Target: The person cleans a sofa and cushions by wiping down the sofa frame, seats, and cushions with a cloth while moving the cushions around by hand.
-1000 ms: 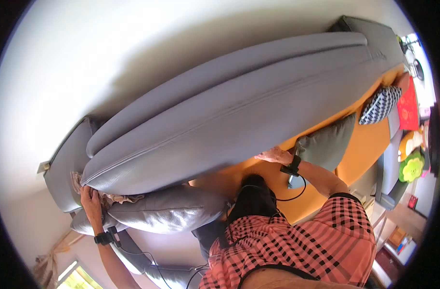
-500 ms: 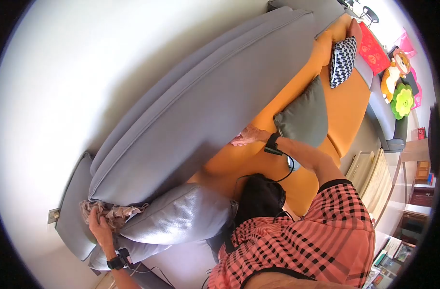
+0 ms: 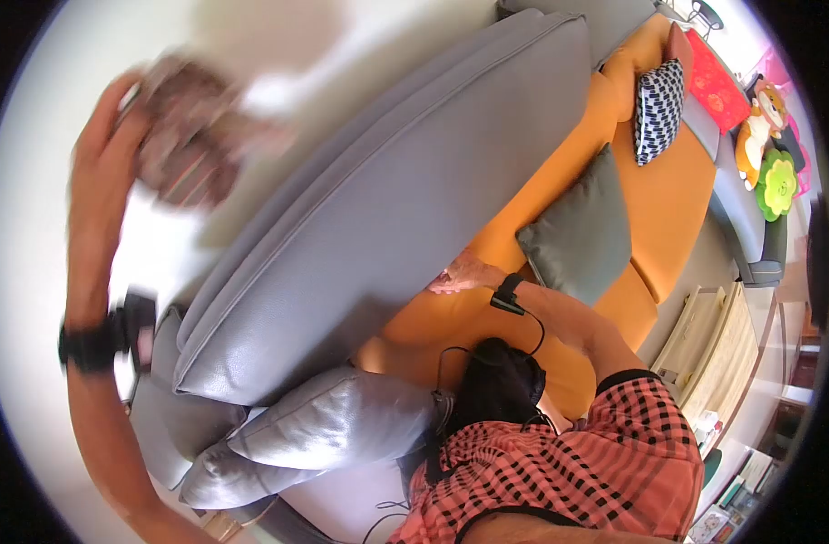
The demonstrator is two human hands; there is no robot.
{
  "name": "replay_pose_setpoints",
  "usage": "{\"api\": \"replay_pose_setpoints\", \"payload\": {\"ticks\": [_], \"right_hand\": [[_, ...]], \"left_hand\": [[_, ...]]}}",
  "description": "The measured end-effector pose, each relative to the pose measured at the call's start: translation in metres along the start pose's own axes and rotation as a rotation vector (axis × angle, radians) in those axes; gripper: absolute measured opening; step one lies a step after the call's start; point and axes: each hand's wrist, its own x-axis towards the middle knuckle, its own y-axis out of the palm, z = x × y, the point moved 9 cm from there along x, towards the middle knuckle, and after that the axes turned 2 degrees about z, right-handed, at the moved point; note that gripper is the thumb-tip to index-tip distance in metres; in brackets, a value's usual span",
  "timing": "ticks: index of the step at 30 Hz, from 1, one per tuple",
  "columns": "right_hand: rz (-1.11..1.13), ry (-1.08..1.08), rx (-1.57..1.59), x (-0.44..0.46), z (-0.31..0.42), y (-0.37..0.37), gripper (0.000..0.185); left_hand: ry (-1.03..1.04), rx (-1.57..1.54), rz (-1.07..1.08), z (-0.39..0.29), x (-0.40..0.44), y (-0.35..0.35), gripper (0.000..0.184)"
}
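At the upper left, my left hand (image 3: 115, 122) is raised in front of the white wall, its fingers closed on a crumpled brownish cloth (image 3: 192, 131) that is blurred by motion. A black band with a small device is on that wrist. My right hand (image 3: 467, 273) is at the lower edge of the large grey sofa backrest (image 3: 387, 199), above the orange seat (image 3: 664, 199). Its fingertips are partly hidden by the backrest edge, so what they hold, if anything, cannot be made out. Silvery grey cushions (image 3: 342, 417) lean below the backrest's left end.
A dark green pillow (image 3: 582, 231) and a black-and-white patterned pillow (image 3: 658, 111) rest on the orange seat. Farther right are a red cloth (image 3: 714, 83), a plush toy (image 3: 757, 136) and a green flower-shaped cushion (image 3: 777, 185). A light wooden table (image 3: 714, 349) stands at the right.
My left hand has risen from the sofa's left end with the cloth, which was tucked beside the backrest and cushions. My right hand has stayed near the backrest's lower edge.
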Motion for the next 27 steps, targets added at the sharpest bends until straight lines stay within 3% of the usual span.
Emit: {"api": "replay_pose_setpoints", "payload": {"ticks": [1,4,6,8,12,14,15,17,18,22,25,27], "right_hand": [[-0.28,0.025,-0.201,-0.039,0.045,0.004,0.032],[-0.511,-0.021,-0.255,-0.074,0.099,0.013,0.042],[-0.562,-0.082,-0.101,-0.075,0.097,0.015,0.046],[-0.596,-0.12,-0.001,-0.07,0.083,0.016,0.049],[-0.567,-0.037,0.283,-0.051,0.045,0.008,0.047],[-0.547,0.038,0.138,-0.048,0.058,0.012,0.04],[-0.552,0.038,-0.119,-0.056,0.082,0.018,0.037],[-0.547,0.069,-0.313,-0.067,0.118,0.029,0.029],[-0.538,0.106,-0.24,-0.073,0.125,0.028,0.027],[-0.597,0.07,-0.022,-0.058,0.066,0.014,0.021],[-0.562,0.195,-0.276,-0.06,0.09,0.019,0.021],[-0.588,0.111,-0.304,-0.061,0.1,0.017,0.022]], "left_hand": [[0.034,-0.036,0.087,-0.006,0.025,0.033,0.042],[0.062,-0.313,0.359,-0.014,0.05,0.142,0.051],[0.169,-0.158,0.513,-0.029,0.033,0.189,0.053],[0.101,0.109,0.69,-0.011,0.012,0.219,0.055],[0.019,0.219,0.869,0.044,-0.011,0.195,0.056],[-0.038,0.235,0.885,0.076,-0.038,0.165,0.055],[-0.059,0.245,0.898,0.088,-0.048,0.153,0.054],[-0.027,0.282,0.843,0.124,-0.08,0.122,0.053],[-0.008,0.299,0.821,0.136,-0.093,0.107,0.052],[-0.224,0.454,0.72,0.205,-0.168,0.027,0.045],[-0.423,0.382,0.54,0.242,-0.226,-0.032,0.038],[-0.555,0.366,0.453,0.246,-0.255,-0.054,0.037]]}}
